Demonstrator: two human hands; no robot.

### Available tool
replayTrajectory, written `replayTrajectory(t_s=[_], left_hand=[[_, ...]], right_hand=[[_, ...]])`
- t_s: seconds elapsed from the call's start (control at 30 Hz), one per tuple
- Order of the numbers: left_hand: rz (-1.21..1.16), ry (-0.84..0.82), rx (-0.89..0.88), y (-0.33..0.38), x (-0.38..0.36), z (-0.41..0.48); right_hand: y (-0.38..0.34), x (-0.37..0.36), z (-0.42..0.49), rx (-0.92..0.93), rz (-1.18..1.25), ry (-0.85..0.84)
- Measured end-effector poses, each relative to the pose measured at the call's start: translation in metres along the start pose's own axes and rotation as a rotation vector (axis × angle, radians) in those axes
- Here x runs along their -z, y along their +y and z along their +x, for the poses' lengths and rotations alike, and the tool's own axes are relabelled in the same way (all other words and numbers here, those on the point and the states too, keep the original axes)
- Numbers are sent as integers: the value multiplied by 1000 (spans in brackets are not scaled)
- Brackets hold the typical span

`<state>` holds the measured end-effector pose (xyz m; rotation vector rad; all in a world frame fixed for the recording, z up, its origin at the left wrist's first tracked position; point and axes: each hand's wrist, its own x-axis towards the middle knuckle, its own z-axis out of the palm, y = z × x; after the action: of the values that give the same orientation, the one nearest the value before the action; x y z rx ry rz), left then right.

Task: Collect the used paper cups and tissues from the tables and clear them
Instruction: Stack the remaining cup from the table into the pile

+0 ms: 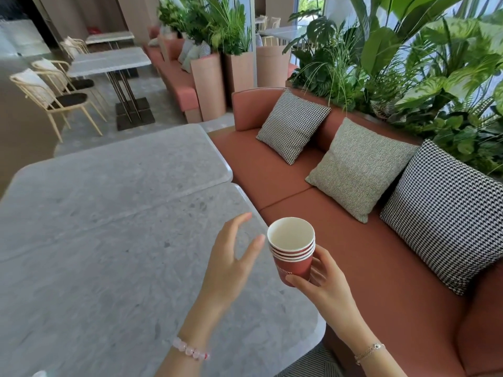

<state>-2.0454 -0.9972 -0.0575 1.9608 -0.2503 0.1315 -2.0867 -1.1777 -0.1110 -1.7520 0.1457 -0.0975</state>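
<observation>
Paper cups [292,251], nested in one upright stack, sit gripped in the right hand [324,284] just past the table [109,227] edge, over the sofa [353,240]; the left hand [231,257], fingers relaxed and empty, hovers just left of them.

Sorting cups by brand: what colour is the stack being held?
Red outside, white inside and rims: the cup stack, head view.

My left hand [231,257] hovers open, fingers loosely spread and pointing up, palm turned toward my right. My right hand [326,284] grips the cups [292,251] upright, thumb across the front, fingers curled round the far side.
</observation>
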Motion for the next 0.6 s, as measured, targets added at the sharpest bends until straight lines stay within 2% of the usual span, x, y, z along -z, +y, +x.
replayTrajectory(t_s=[0.13, 0.2, 0.37, 0.6], left_hand=[[589, 159, -255, -7, 17, 0], [782, 188, -298, -7, 25, -4], [925, 176, -254, -7, 36, -15], [968, 230, -150, -13, 55, -44]], right_hand=[[-3, 1, -2, 10, -6, -6], [-6, 0, -3, 12, -3, -23], [-10, -7, -5, 26, 2, -54], [-15, -28, -7, 57, 61, -158]])
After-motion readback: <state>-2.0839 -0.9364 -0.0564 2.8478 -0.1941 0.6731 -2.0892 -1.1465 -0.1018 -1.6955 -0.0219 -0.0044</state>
